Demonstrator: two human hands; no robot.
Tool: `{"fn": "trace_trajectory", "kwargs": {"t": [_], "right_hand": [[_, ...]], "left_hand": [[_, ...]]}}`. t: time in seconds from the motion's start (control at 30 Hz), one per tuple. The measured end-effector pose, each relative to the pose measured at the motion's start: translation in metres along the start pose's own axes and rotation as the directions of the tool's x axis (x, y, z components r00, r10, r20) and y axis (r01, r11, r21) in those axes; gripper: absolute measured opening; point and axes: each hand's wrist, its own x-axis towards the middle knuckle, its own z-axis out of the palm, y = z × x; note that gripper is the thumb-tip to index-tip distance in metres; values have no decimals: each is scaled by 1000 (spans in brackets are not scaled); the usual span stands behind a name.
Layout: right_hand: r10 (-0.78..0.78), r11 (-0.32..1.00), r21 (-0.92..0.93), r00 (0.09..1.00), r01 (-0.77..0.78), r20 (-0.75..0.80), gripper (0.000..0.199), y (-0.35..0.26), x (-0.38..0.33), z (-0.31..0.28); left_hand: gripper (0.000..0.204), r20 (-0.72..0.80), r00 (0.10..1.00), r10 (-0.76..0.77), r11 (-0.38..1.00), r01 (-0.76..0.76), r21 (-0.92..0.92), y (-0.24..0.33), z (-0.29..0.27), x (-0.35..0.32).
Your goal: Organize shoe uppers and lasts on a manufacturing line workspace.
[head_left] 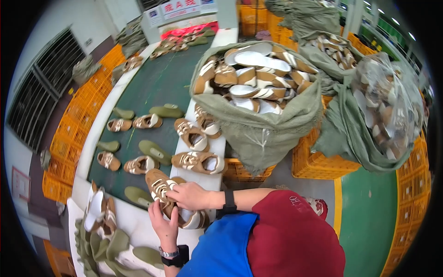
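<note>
A brown sneaker [157,181] with cream laces lies toe-away at the belt's right edge, under both hands. My right hand [189,196] comes from the right, its fingers closed at the lacing. On the near left side, my left hand [164,226] has fingers and thumb bent around the shoe's collar and tongue. Part of the opening is hidden by the hands. Another sneaker [197,220] sits right beside it, partly covered by my right arm. More brown sneakers [198,162] stand just beyond on the white ledge [203,183].
The green conveyor belt [152,83] carries sneakers and olive shoe lasts [154,152]. Several lasts [117,244] and upright shoes [96,210] lie at the near left. A large sack [258,134] full of shoes stands on orange crates [251,171] at the right, with more bagged shoes [387,106] beyond.
</note>
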Motion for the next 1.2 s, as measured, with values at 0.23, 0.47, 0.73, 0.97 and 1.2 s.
{"fn": "trace_trajectory", "kwargs": {"t": [0.23, 0.47, 0.73, 0.97, 1.2], "right_hand": [[-43, 974, 211, 986, 77, -158, 35, -25, 14, -5], [-142, 962, 241, 989, 129, 37, 31, -40, 19, -6], [-266, 952, 208, 943, 224, 198, 33, -42, 21, -9], [-196, 889, 431, 980, 157, 46, 30, -38, 29, 2], [-63, 908, 413, 998, 64, -17, 28, -28, 39, 13]], "left_hand": [[22, -212, 976, 50, 994, -27, 106, 6, -15, 0], [38, -366, 931, 8, 998, 15, 60, 12, -25, -17], [47, -441, 897, 34, 999, -29, 18, 5, -25, -26], [45, -198, 980, 19, 989, 10, 146, 0, -39, -18], [19, -243, 969, 46, 987, -7, 159, -11, -41, -21]]}}
